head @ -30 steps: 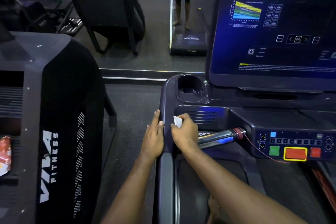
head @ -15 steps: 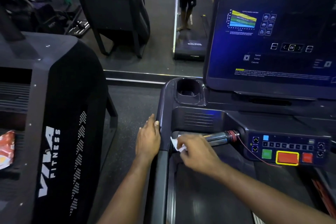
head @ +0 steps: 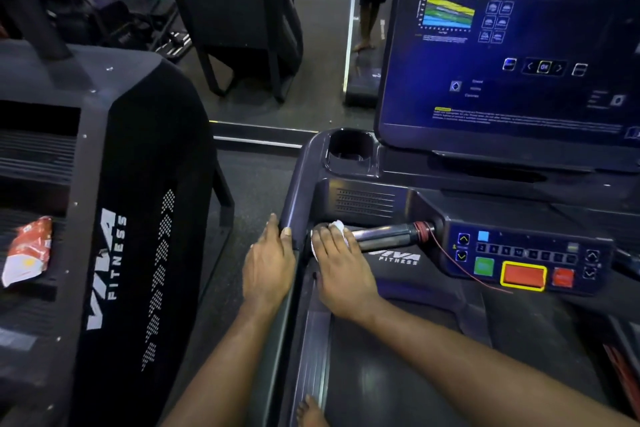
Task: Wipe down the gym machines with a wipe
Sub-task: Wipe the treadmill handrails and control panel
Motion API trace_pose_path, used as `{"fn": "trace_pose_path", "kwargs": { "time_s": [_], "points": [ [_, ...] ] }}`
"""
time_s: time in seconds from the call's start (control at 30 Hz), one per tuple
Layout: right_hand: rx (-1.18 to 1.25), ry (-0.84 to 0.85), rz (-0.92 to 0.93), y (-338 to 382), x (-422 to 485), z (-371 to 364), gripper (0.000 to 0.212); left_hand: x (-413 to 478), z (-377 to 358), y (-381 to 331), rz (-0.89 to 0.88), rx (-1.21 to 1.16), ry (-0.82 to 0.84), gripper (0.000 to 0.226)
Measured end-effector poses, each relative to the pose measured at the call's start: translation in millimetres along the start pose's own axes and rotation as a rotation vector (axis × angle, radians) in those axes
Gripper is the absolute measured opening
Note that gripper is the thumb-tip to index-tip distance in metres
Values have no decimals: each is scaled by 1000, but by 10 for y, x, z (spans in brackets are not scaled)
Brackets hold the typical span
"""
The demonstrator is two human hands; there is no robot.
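While the left hand (head: 268,263) stays flat and empty on the rail (head: 294,184), the right hand (head: 341,274) now presses the wipe (head: 336,227) onto the grip bar (head: 384,236) with nearly straight fingers (head: 332,243), so wiping moves there.

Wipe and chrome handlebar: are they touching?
Touching. Head view shows the right hand pressing the white wipe onto the chrome handlebar at its left end.
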State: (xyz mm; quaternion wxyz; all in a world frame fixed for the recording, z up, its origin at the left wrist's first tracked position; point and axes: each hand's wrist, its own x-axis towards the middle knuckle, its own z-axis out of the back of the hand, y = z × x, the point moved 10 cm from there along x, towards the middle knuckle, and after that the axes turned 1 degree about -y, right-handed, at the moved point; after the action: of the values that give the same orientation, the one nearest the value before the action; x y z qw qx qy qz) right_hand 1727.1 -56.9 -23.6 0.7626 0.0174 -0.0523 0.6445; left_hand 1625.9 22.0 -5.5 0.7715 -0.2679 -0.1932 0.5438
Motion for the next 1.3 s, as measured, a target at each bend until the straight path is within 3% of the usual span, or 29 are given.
{"fn": "trace_pose_path", "kwargs": {
  "time_s": [0.1, 0.27, 0.47, 0.57, 0.67, 0.73, 0.87, 1.03, 1.13, 1.23, 1.3],
  "points": [
    [-67, 6, 40, -38, -4, -24, 74, 2, 6, -57, -28, 70, -7, 54],
    [5, 84, -56, -19, 244, 6, 52, 2, 6, -131, -54, 177, 6, 57],
    [-112, -36, 50, -96, -59, -26, 77, 23, 0, -137, -70, 191, -12, 56],
    [-132, -53, -86, -408, -119, -29, 73, 22, 0, -124, -59, 182, -12, 56],
    [-96, -34, -267, -463, 24, 9, 54, 43, -13, -128, -76, 187, -14, 55],
    [-60, 0, -227, -263, 93, -36, 52, 42, -22, -129, -85, 200, -16, 54],
    [-74, -36, -66, -11, -3, -99, 77, 52, -33, -133, -108, 205, -28, 54],
    [-90, -31, -182, -605, -161, -49, 77, 44, -32, -126, -116, 179, -34, 53],
    [-101, 2, -279, -836, -89, 44, 57, 42, -35, -105, -108, 168, -33, 53],
    [-70, 49, -366, -697, 12, 64, 48, 49, -34, -106, -103, 175, -32, 53],
    [-66, 63, -271, -421, 15, -52, 60, 38, -34, -118, -107, 186, -37, 53]
  ]
}}
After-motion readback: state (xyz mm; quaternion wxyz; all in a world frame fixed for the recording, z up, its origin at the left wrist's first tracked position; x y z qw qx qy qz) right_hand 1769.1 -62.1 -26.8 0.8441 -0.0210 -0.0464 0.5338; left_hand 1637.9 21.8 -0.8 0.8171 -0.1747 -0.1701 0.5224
